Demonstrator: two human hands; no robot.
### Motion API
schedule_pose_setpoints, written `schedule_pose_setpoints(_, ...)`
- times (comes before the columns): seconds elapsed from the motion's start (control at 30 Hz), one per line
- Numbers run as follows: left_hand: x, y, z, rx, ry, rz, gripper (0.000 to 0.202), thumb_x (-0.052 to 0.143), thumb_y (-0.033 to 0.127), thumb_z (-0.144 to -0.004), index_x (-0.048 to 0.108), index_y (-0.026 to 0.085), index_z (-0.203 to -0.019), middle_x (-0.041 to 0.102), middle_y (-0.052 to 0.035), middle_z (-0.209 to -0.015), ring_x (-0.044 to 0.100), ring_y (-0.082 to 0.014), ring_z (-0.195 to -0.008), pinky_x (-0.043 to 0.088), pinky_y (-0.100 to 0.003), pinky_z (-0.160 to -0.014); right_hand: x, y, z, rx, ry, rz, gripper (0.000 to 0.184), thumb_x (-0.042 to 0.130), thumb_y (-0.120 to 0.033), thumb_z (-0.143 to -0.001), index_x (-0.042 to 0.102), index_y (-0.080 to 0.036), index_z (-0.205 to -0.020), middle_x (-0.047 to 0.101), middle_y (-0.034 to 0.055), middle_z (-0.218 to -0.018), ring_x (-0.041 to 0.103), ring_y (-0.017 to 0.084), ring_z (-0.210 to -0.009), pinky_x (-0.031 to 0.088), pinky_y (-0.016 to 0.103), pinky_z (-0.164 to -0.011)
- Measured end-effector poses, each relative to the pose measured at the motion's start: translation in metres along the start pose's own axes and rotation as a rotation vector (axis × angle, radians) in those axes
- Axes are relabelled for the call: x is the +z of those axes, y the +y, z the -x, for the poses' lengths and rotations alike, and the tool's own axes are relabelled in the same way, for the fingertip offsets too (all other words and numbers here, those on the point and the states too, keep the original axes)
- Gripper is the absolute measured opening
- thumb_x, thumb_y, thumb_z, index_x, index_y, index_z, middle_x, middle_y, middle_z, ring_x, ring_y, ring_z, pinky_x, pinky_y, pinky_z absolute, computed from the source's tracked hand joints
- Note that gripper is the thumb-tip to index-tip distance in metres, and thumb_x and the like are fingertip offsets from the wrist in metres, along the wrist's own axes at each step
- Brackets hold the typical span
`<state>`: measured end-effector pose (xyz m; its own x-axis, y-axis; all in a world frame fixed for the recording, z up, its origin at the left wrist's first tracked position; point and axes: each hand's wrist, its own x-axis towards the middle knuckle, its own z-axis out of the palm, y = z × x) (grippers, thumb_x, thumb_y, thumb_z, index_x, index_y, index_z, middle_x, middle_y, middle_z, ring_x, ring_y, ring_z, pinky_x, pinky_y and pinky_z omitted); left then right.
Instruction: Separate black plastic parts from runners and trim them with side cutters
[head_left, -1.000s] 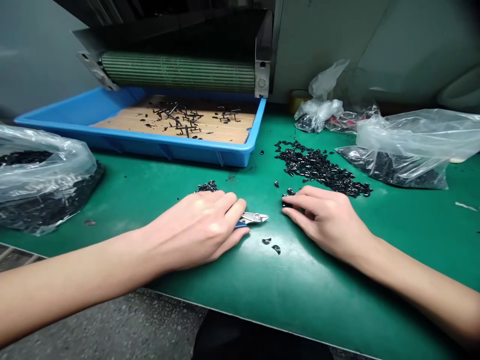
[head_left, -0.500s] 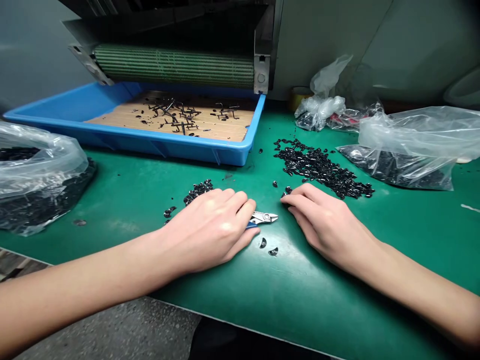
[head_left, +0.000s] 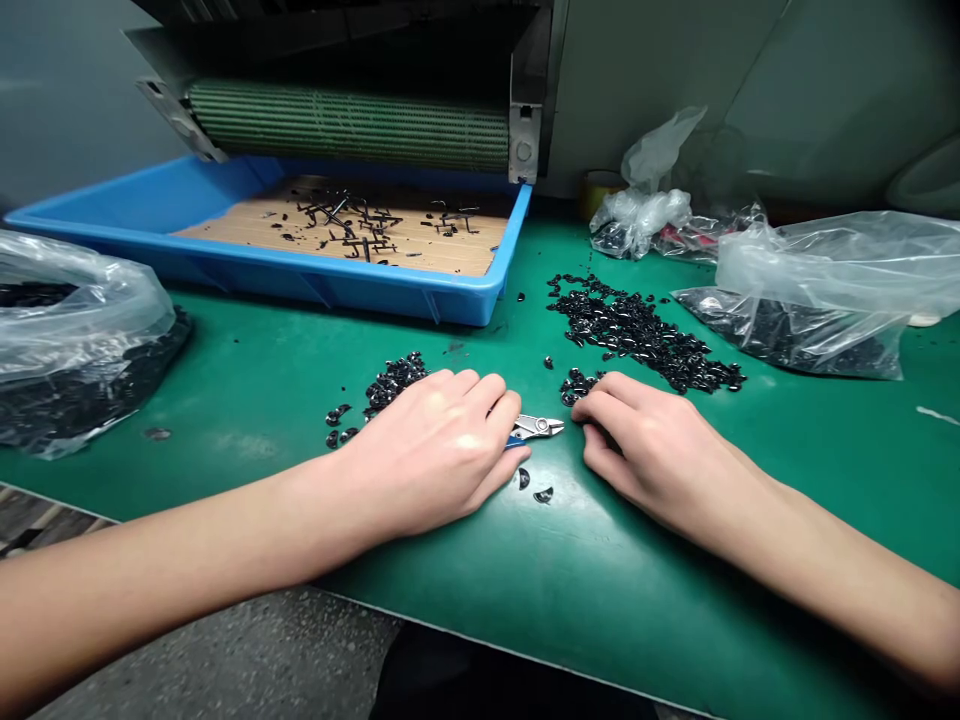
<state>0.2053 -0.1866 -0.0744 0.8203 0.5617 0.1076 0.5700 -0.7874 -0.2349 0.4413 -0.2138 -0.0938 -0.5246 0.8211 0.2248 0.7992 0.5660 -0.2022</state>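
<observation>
My left hand (head_left: 442, 450) is closed round a pair of blue-handled nippers (head_left: 540, 427), whose metal jaws point right, toward my other hand. Most of the handle is hidden under my fingers. Bent over the table, my right hand (head_left: 652, 440) has a gap between thumb and fingers, and no piece shows in them. Its fingertips are beside a small cluster of shiny black pieces (head_left: 577, 385). Two black half-round pieces (head_left: 544, 495) lie below the nippers. Behind my left hand sits another heap of black pieces (head_left: 394, 382), partly covered by the hand.
A larger spread of black pieces (head_left: 637, 330) lies farther back. Plastic bags of black parts stand at left (head_left: 90, 340) and right (head_left: 810, 300). A blue tray (head_left: 337, 290) with black sprues sits under a green conveyor roller (head_left: 352, 125).
My right hand has drawn slightly right and down from the small cluster, so more of its pieces show. My left hand has shifted a little right with the nippers.
</observation>
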Motion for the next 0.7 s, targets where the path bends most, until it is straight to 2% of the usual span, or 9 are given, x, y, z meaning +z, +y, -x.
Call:
schedule_pose_setpoints(0.17, 0.001, 0.0, 0.0, 0.002, 0.006, 0.002, 0.035, 0.042, 0.041, -0.099, 0.064, 0.014, -0.101, 0.058, -0.0077, -0.089, 0.054, -0.0231, -0.075, 0.039, -0.037, -0.067, 0.004, 0.003, 0.0, -0.001, 0.044, -0.05, 0.012, 0.049, -0.012, -0.09, 0.059, -0.017, -0.094, 0.061, 0.0056, -0.086, 0.058, 0.018, -0.072, 0.046, 0.03, -0.067)
schedule_pose_setpoints(0.37, 0.0, 0.0, 0.003, -0.007, 0.012, -0.003, 0.035, 0.042, 0.042, -0.099, 0.064, 0.014, -0.101, 0.058, -0.0078, -0.089, 0.054, -0.0226, -0.075, 0.039, -0.037, -0.068, -0.002, 0.008, 0.007, 0.0, 0.205, -0.177, 0.022, 0.047, -0.014, -0.098, 0.062, -0.018, -0.113, 0.067, 0.0093, -0.103, 0.064, 0.019, -0.088, 0.052, 0.032, -0.08)
schedule_pose_setpoints(0.5, -0.002, 0.0, 0.006, 0.006, 0.017, -0.008, 0.034, 0.042, 0.042, -0.099, 0.063, 0.015, -0.097, 0.057, -0.0073, -0.087, 0.053, -0.0228, -0.075, 0.038, -0.037, -0.067, -0.006, 0.005, 0.017, -0.067, 0.096, -0.249, 0.02, 0.05, -0.017, -0.098, 0.066, -0.019, -0.11, 0.068, 0.0085, -0.103, 0.066, 0.018, -0.087, 0.053, 0.029, -0.078)
schedule_pose_setpoints(0.7, -0.005, 0.006, 0.001, 0.082, -0.003, 0.022, 0.036, 0.039, 0.042, -0.1, 0.062, 0.016, -0.096, 0.057, -0.0075, -0.088, 0.05, -0.0228, -0.075, 0.036, -0.038, -0.067, -0.007, 0.003, 0.023, -0.103, -0.043, -0.123, 0.023, 0.046, -0.023, -0.101, 0.068, -0.019, -0.106, 0.066, 0.0109, -0.102, 0.065, 0.019, -0.084, 0.052, 0.031, -0.074)
